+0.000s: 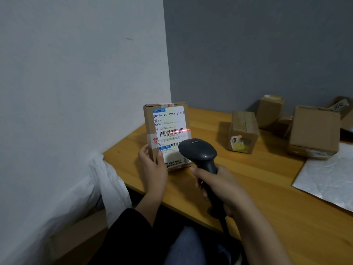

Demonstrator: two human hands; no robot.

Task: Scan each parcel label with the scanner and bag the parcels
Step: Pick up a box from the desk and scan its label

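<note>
While her right hand [219, 185] aims the scanner [198, 152], the left hand [152, 165] grips the parcel [166, 134] by its lower edge near the table's [267, 188] left corner; it looks light and stiff.

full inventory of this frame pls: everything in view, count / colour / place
held parcel: 1, brown with white label, upright at the table's left end, red scan line across its barcode
scanner: 1, dark grey, in front of the held parcel, aimed at its label
other parcels: at least 4, brown cardboard, back right of the table; far ones overlap, exact count unclear
silver sheet: 1, silvery, crinkled, table's right edge
white bag: 1, white plastic, beside the table's left end, against the wall
table: 1, orange-brown wood
left hand: grips the held parcel's lower left edge
right hand: grips the scanner's handle
</note>
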